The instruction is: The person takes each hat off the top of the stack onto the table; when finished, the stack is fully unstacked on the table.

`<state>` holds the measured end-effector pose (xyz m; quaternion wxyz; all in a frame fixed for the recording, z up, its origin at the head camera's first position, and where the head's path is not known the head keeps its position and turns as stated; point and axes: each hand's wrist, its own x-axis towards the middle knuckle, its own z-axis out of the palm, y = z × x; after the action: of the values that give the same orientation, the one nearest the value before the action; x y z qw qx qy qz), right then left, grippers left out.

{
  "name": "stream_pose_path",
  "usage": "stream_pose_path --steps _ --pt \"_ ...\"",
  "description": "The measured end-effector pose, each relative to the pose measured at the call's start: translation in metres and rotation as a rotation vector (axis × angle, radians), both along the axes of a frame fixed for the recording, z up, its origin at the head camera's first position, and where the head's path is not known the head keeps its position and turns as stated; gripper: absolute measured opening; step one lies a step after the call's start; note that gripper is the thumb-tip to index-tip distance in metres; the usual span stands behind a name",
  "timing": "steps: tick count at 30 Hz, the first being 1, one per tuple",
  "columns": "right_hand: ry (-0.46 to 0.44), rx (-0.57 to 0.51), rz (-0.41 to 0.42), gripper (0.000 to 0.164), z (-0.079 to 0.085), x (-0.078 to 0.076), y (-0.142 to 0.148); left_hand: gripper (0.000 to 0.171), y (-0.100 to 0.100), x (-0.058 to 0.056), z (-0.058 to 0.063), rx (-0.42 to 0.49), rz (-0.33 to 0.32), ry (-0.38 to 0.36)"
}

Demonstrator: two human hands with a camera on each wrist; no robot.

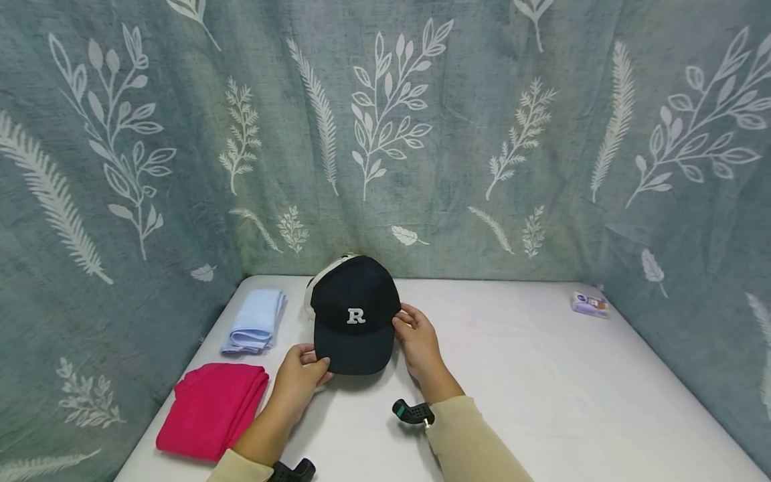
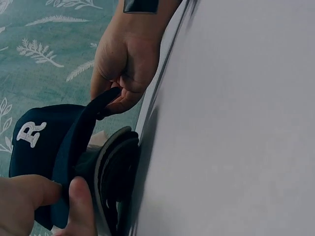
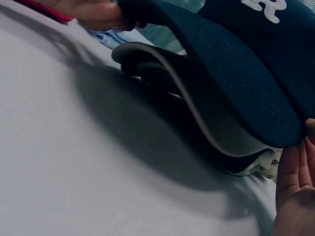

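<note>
A dark baseball cap (image 1: 355, 288) with a white letter R is held between both hands, its brim towards me. My left hand (image 1: 299, 378) pinches the left edge of the brim. On the other side, my right hand (image 1: 421, 345) pinches the cap where brim and crown meet. Beneath it, the right wrist view shows a second cap with a pale-edged brim (image 3: 197, 110) and a further dark brim lower down. A gap separates the held brim from those below. Part of a cream cap (image 1: 319, 281) shows behind the dark crown.
Left of the caps lie a folded light blue cloth (image 1: 253, 321) and, nearer me, a folded bright pink cloth (image 1: 213, 408). A small purple-and-white pack (image 1: 590, 305) lies at the far right of the white table (image 1: 542, 388). Leaf-patterned curtains (image 1: 446, 221) enclose the back and sides.
</note>
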<state>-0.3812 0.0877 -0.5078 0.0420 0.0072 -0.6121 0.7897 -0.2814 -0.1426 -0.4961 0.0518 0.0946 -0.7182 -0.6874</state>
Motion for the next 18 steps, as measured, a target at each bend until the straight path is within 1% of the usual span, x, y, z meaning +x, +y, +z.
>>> stream_pose_path --steps 4,8,12,18 --pt "0.011 -0.010 -0.012 0.046 0.005 0.001 0.005 0.054 0.005 0.001 0.001 0.007 -0.007 0.012" --pt "0.025 -0.013 -0.008 0.046 0.008 0.001 0.012 0.052 0.010 0.000 0.005 0.007 -0.001 0.021" --pt "0.013 0.001 -0.008 0.048 0.009 0.004 0.021 0.050 0.015 0.000 0.008 -0.024 0.003 0.042" --pt "0.000 0.017 -0.015 0.048 0.008 0.012 0.033 0.048 0.025 0.000 0.007 -0.066 -0.001 0.043"
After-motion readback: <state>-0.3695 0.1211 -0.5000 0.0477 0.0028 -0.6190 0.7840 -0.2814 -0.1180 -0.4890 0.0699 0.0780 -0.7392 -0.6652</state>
